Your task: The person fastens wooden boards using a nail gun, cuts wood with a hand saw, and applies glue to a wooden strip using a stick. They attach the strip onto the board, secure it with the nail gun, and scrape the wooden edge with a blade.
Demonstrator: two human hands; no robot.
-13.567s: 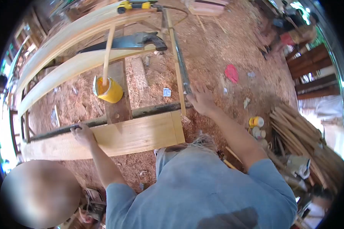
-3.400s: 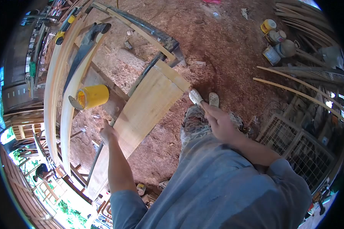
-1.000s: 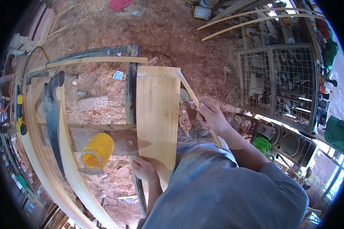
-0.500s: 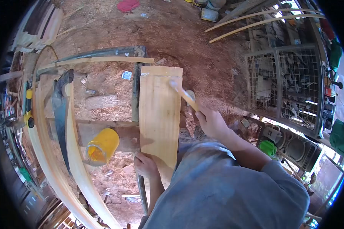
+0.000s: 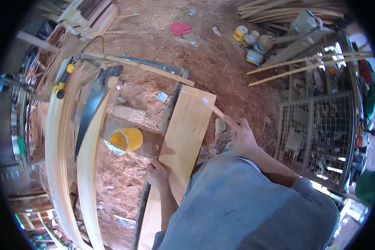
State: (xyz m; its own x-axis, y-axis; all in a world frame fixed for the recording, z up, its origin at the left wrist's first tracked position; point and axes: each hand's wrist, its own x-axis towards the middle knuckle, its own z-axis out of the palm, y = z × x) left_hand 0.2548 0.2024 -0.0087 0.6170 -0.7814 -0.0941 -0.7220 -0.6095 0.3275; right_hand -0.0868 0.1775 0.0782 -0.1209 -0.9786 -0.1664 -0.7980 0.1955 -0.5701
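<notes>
My right hand (image 5: pixel 242 135) is closed around the wooden handle of a slim brush (image 5: pixel 219 112), whose pale, slightly blurred tip is at the far end of a wooden board (image 5: pixel 185 125). Whether the tip touches the wood I cannot tell. My left hand (image 5: pixel 157 173) grips the near left edge of this board, its fingers curled there. The board lies slanted across the bench frame. Left of it, a yellow tub (image 5: pixel 133 139) with a smeared, whitish rim sits tilted on a crosspiece of the frame.
A handsaw (image 5: pixel 91 108) rests against long curved planks (image 5: pixel 87 179) on the left, with a yellow-and-black tool (image 5: pixel 63 81) beside them. A wire mesh panel (image 5: pixel 316 133) stands right. Cans (image 5: pixel 254 57) and long wooden strips (image 5: pixel 304 68) lie at the back right. Shavings cover the floor.
The view has turned, so the board now slants to the right. The brush has shifted toward the board's far right corner. My left hand stays at the board's left edge.
</notes>
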